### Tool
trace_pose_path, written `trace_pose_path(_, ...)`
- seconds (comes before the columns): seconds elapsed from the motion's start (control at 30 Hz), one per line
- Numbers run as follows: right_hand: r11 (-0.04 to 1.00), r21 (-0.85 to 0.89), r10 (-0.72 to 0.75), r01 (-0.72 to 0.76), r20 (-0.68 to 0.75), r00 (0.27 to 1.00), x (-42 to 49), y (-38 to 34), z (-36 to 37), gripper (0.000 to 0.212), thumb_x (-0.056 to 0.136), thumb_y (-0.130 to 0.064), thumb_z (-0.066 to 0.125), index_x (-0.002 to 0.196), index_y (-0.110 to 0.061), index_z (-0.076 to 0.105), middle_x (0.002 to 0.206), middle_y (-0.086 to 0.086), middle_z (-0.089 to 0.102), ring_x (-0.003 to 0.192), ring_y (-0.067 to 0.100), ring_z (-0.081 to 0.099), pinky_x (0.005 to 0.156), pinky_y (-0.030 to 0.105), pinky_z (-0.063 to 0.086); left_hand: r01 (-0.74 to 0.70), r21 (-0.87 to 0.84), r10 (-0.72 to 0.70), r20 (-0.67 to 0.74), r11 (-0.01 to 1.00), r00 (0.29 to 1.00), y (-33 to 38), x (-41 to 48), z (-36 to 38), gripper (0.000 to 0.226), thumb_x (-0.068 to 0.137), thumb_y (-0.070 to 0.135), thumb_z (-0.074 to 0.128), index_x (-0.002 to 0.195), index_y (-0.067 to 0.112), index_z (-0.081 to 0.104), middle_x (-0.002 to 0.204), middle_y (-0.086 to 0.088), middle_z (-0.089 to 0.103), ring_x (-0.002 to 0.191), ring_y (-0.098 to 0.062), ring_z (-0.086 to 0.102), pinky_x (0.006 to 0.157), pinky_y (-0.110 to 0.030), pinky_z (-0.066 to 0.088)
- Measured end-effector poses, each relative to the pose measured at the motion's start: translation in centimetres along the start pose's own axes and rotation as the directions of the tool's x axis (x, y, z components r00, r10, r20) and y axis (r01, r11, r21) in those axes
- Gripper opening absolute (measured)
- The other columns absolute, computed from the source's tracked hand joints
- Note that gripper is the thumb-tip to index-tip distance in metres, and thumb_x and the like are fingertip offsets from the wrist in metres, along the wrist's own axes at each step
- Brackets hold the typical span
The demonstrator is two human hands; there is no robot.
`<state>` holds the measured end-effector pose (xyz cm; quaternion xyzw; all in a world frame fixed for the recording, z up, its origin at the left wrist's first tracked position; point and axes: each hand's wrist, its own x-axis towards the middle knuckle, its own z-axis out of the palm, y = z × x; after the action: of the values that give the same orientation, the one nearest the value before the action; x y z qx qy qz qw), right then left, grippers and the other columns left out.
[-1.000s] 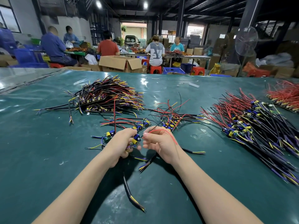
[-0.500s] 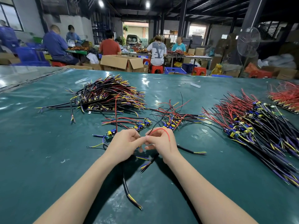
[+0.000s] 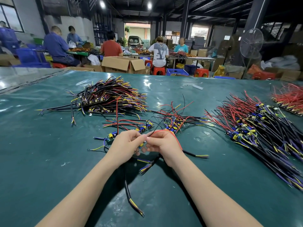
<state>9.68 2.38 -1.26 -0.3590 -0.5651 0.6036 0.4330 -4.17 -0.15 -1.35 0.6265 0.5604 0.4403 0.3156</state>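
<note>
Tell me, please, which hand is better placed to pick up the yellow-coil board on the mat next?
Likely the left hand: the board lies just beside it; the right hand is farther off, a red wire draped over it.

Two forearms of a worker are shown bare as far as the frame's lower edge. The left hand [image 3: 127, 143] and the right hand [image 3: 164, 145] are likewise uncovered, with slim wrists and smooth, rounded knuckles.

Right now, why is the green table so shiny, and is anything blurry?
Head view: ceiling lamps glare white off the table; the left hand and right hand, gripping a wired board and red wire, cast dark shadows; distant workers look soft.
</note>
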Motion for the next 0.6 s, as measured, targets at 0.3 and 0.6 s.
trace_pose_path(0.3, 0.998, 0.066, 0.020, -0.019, -0.017, 1.000, -0.2, -0.2, 0.1, 0.021, 0.091, 0.000, 0.050, 0.071, -0.004, 0.058, 0.047, -0.002, 0.059, 0.044, 0.007, 0.058, 0.047, 0.017, 0.050, 0.086, -0.087, -0.079, 0.080, 0.992, 0.994, 0.3, 0.0, -0.3, 0.027, 0.091, 0.016, 0.053, 0.065, 0.013, 0.052, 0.052, 0.002, 0.061, 0.055, -0.022, 0.057, 0.051, -0.024, 0.042)
trace_pose_path(0.6, 0.982, 0.184, -0.038, 0.054, -0.088, 0.995, -0.4, -0.3, 0.4, 0.015, 0.084, 0.004, 0.057, 0.071, -0.002, 0.059, 0.052, 0.003, 0.058, 0.045, 0.009, 0.057, 0.045, 0.019, 0.048, 0.295, -0.289, -0.259, 0.155, 0.911, 0.953, 1.1, -0.1, -0.1, 0.020, 0.092, 0.012, 0.041, 0.074, 0.012, 0.051, 0.060, -0.005, 0.062, 0.046, -0.017, 0.061, 0.039, -0.020, 0.045)
